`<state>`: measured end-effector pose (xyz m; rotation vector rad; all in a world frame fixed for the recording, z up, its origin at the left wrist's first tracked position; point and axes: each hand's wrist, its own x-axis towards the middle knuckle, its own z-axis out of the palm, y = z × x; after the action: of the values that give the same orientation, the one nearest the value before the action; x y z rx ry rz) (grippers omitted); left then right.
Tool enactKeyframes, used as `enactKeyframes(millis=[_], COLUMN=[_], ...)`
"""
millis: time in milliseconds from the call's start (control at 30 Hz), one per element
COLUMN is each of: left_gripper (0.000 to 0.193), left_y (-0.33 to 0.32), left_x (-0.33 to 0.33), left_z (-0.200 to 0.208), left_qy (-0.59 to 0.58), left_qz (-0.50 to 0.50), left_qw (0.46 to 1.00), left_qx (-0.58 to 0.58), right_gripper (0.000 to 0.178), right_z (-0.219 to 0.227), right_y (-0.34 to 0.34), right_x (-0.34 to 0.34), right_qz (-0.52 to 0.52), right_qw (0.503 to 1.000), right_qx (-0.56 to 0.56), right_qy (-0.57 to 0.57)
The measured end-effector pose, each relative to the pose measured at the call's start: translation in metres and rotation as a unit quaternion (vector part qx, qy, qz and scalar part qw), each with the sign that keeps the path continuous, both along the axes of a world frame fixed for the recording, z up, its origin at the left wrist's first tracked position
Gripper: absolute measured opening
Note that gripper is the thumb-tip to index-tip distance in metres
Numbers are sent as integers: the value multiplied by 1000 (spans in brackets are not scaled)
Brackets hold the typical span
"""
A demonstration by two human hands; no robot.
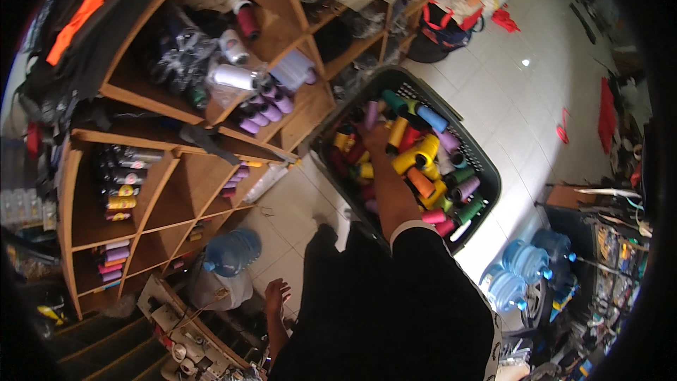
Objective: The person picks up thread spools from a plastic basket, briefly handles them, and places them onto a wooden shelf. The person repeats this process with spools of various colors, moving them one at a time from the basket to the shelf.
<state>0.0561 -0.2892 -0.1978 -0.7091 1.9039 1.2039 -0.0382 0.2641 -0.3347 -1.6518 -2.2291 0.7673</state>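
Observation:
A dark green plastic basket (pixel 486 169) on the floor is heaped with cones of sewing thread in yellow, red, green, blue, purple and other colours. My right hand (pixel 374 140) reaches into its far left part, with the fingers closed around a light purple thread cone (pixel 371 114); shadow partly hides the fingertips. Beside that hand lie a yellow thread cone (pixel 397 131) and a teal one (pixel 393 101). Low on the left, my left hand (pixel 276 296) hangs with its fingers apart, holding nothing, near a sewing machine (pixel 187 349).
Wooden shelves (pixel 159 236) on the left hold more thread cones, among them purple ones (pixel 266 109). A blue water jug (pixel 233 252) stands below them. More blue jugs (pixel 518 275) stand at the right. A bag (pixel 441 32) rests beyond the basket on the tiled floor (pixel 508 99).

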Motion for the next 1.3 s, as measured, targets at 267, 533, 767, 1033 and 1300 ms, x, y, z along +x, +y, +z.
enactKeyframes(millis=[267, 533, 767, 1033, 1300], left_gripper=[24, 34, 50, 51, 58], left_y=[105, 267, 279, 261, 252], left_x=[-74, -77, -62, -66, -61], left_z=[64, 196, 233, 244, 258], left_qy=[297, 316, 262, 259, 366], left_qz=[-247, -236, -194, -175, -182], left_qw=[922, 851, 825, 803, 787], left_qx=[13, 347, 461, 507, 462], right_gripper=[50, 53, 51, 24, 17], right_z=[48, 297, 382, 416, 422], right_y=[-31, -150, -171, -162, -175], right_x=[31, 98, 129, 123, 113], right_qz=[-129, 127, 317, 299, 306], right_qw=[880, 853, 850, 840, 828], right_qx=[-166, -77, 4, -23, -13], right_qy=[426, 500, 420, 452, 469])
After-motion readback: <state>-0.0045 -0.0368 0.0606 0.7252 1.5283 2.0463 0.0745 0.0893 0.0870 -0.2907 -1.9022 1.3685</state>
